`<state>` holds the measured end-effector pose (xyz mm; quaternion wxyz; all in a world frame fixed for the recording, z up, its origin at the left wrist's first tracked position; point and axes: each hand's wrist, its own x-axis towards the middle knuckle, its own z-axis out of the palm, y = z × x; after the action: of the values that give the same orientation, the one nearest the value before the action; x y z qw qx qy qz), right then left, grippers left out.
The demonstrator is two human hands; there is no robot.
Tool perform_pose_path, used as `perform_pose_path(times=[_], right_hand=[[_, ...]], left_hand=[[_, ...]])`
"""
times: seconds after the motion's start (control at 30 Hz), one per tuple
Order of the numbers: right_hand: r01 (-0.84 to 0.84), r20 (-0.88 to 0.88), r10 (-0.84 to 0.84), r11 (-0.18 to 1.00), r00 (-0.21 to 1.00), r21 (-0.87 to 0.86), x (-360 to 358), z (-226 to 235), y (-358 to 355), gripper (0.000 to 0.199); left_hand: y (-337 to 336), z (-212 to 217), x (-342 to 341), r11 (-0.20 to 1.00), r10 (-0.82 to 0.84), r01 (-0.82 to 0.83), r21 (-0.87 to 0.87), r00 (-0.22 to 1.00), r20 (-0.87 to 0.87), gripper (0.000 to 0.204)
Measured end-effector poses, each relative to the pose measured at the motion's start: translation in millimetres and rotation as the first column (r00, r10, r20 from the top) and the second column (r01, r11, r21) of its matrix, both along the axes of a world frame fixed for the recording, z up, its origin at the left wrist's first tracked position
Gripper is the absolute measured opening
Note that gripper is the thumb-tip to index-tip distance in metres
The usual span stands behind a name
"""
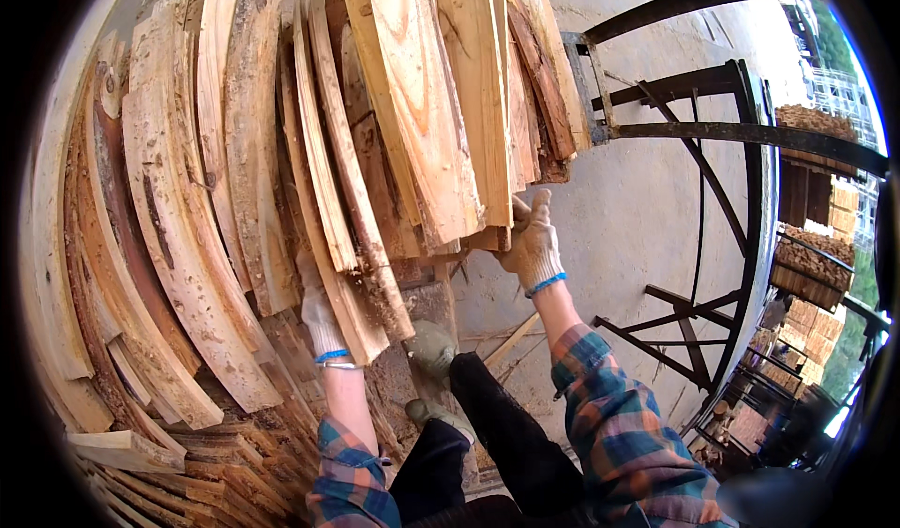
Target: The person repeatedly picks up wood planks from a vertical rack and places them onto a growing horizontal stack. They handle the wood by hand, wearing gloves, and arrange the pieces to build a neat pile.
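Observation:
A bundle of rough-sawn wooden boards [427,144] fills the upper middle, their near ends pointing toward me. My right hand [532,252], in a pale knitted glove with a blue cuff, grips the near right corner of this bundle. Its thumb points up past the board ends, while some fingers are hidden beneath the wood. Along the left side, my left hand [321,324] wears a matching glove and lies against narrow bark-edged slats [342,289]. Those slats cover its fingers, so their grip cannot be made out. Both forearms come from plaid sleeves.
Long boards [192,200] are piled on the left, above thinner stacked slabs [216,472]. A dark metal frame [694,134] stands at the right on a concrete floor [647,219]. My shoes [431,350] are below the bundle, near a loose strip [511,345]. Timber stacks [811,266] stand farther off.

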<state>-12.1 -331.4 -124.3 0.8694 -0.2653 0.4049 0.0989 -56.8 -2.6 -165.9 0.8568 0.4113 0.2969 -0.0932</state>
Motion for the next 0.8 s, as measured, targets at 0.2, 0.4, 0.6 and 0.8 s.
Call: perform_pose_path(times=[0.2, 0.4, 0.6, 0.8], right_hand=[[-0.039, -0.25, -0.003, 0.986, 0.968, -0.164, 14, 0, 15, 0.059], [-0.247, 0.03, 0.255, 0.957, 0.967, -0.153, 5, 3, 4, 0.089], [-0.183, -0.207, 0.154, 0.974, 0.966, -0.13, 19, -16, 18, 0.084], [-0.24, -0.311, 0.182, 0.957, 0.933, -0.16, 15, -10, 11, 0.089]], left_hand=[[4, -41, 34, 0.996, -0.089, 0.087, -0.027, 0.894, -0.439, 0.037], [30, -62, 31, 0.94, 0.201, -0.319, -0.122, 0.806, -0.556, 0.046], [15, -59, 38, 0.989, 0.14, -0.147, 0.012, 0.914, -0.381, 0.05], [13, -78, 45, 0.976, 0.166, -0.21, -0.051, 0.878, -0.448, 0.046]])
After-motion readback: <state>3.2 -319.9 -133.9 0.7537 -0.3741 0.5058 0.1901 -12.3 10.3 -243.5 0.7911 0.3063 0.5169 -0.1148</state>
